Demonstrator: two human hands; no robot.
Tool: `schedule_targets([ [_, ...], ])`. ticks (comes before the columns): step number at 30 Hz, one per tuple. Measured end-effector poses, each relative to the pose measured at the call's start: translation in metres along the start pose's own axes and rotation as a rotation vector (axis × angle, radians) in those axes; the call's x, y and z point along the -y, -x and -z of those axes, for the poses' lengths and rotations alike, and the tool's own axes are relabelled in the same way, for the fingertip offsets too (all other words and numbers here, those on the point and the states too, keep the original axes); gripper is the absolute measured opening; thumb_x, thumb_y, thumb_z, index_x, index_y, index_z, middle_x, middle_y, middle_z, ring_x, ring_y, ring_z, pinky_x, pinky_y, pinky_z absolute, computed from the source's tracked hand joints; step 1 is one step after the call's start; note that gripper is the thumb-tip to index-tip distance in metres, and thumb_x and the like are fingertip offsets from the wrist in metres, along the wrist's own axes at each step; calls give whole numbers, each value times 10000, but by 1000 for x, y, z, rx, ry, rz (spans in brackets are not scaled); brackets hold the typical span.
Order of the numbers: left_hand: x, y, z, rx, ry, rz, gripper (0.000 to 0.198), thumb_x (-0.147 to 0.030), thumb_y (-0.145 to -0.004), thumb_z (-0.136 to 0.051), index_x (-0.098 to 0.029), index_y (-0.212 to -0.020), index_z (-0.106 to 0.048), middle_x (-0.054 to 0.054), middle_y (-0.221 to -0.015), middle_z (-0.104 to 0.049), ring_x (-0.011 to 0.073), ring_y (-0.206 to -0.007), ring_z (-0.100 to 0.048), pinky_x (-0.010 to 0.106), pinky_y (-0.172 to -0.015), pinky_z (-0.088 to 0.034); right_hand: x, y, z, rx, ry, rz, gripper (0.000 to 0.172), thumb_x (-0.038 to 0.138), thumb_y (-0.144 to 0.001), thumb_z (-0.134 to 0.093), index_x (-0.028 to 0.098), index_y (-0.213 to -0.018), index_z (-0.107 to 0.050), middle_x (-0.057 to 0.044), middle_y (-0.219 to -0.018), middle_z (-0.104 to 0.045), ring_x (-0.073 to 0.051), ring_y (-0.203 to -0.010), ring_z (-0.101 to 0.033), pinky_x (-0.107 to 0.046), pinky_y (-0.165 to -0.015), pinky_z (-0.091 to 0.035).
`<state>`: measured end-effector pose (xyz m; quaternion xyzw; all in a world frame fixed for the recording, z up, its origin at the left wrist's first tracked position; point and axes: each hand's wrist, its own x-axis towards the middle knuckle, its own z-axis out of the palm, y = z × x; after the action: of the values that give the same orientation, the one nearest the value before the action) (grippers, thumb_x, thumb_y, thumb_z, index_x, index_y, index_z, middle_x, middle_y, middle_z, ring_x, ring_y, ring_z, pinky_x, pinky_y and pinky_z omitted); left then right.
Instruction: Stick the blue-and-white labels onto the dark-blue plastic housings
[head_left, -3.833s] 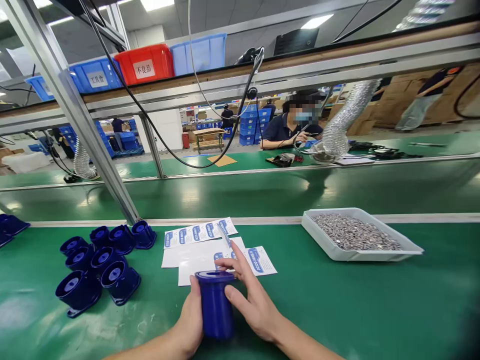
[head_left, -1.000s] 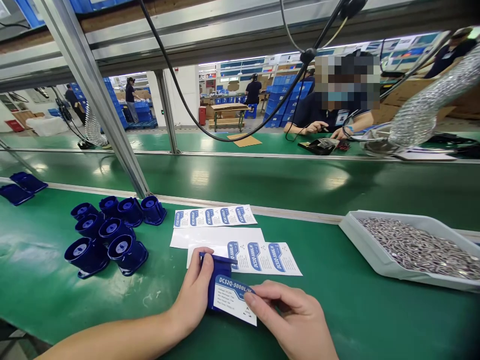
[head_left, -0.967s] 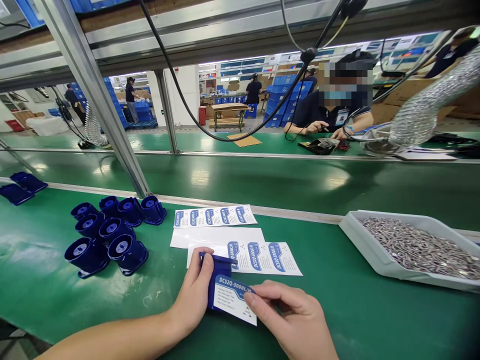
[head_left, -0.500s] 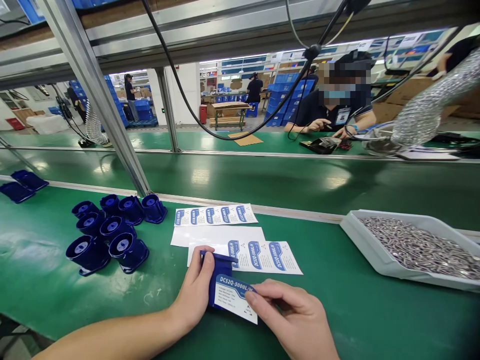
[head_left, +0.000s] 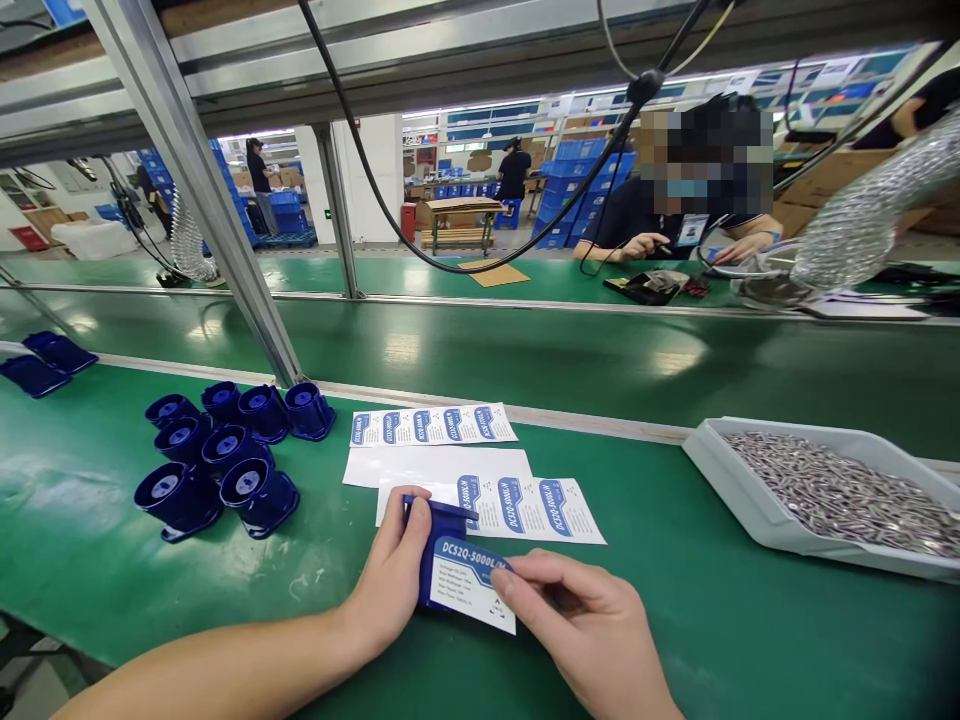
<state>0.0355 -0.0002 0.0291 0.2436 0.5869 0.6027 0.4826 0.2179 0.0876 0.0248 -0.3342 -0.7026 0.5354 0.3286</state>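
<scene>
One label (head_left: 471,588), long axis sloping down-right, overlaps the blue cup (head_left: 445,521); right fingers (head_left: 519,598) pinch its right end, left fingers (head_left: 415,537) grip the cup.

holds a housing (head_left: 448,520) in the left hand (head_left: 390,580) above the near middle of the bench (head_left: 720,640), with a label (head_left: 472,590) before it between the fingers of the right hand (head_left: 589,620). has label sheets (head_left: 517,510) lying just behind the housing, clustered housings (head_left: 232,448) to their left before the foot of a post (head_left: 202,190), and two more parts (head_left: 60,352) farther left. has a tray (head_left: 709,475) well to the right, with small pieces (head_left: 832,490) in it. faces a co-worker (head_left: 634,215) behind a far worktop (head_left: 360,270), left of a duct (head_left: 851,225).
</scene>
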Motion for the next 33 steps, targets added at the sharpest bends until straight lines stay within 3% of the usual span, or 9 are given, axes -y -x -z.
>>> schedule_targets([
  [7, 2, -1, 1, 2, 16, -5, 614, -805, -915, -527, -249, -1172, -484, 6, -1054, -630, 169, -952, -592, 269, -848, -503, 1, 1, -1, 13, -21, -115, 379, 536, -789, -829, 162, -747, -785, -61, -690, -668, -97, -585, -555, -153, -547, -492],
  [11, 2, -1, 1, 28, 46, -1, 605, -794, -924, -523, -249, -1180, -466, 19, -1049, -656, 190, -960, -618, 305, -877, -518, 8, 0, 0, -79, -68, -182, 407, 552, -745, -853, 154, -726, -771, -56, -660, -645, -90, -568, -527, -151, -528, -475],
  [15, 2, -1, 1, 29, 50, -3, 596, -783, -927, -531, -251, -1190, -471, 20, -1089, -657, 197, -1010, -622, 303, -899, -519, 19, -1, 0, -90, -141, -195, 417, 552, -721, -861, 151, -690, -752, -45, -597, -614, -87, -517, -494, -168, -495, -472],
  [21, -1, 0, 0, -1, -8, -12, 610, -802, -924, -509, -243, -1168, -492, 10, -1030, -617, 177, -959, -572, 276, -863, -489, 25, 6, -10, -191, -138, -95, 317, 463, -716, -877, 170, -675, -763, -47, -681, -671, -94, -579, -544, -168, -539, -479],
  [27, 0, 1, 1, -9, -49, -37, 572, -781, -948, -489, -253, -1168, -508, 8, -1086, -602, 178, -1019, -561, 268, -904, -481, 13, 2, -1, -31, 44, 87, 269, 417, -839, -798, 178, -716, -796, -62, -690, -703, -111, -547, -586, -178, -503, -486],
  [33, -3, 2, 1, 4, -28, -13, 594, -795, -933, -501, -249, -1170, -498, 7, -1054, -600, 163, -957, -566, 254, -846, -495, 8, 1, 2, 6, 88, 120, 241, 393, -876, -777, 187, -753, -791, -42, -689, -700, -102, -554, -595, -169, -525, -499],
])
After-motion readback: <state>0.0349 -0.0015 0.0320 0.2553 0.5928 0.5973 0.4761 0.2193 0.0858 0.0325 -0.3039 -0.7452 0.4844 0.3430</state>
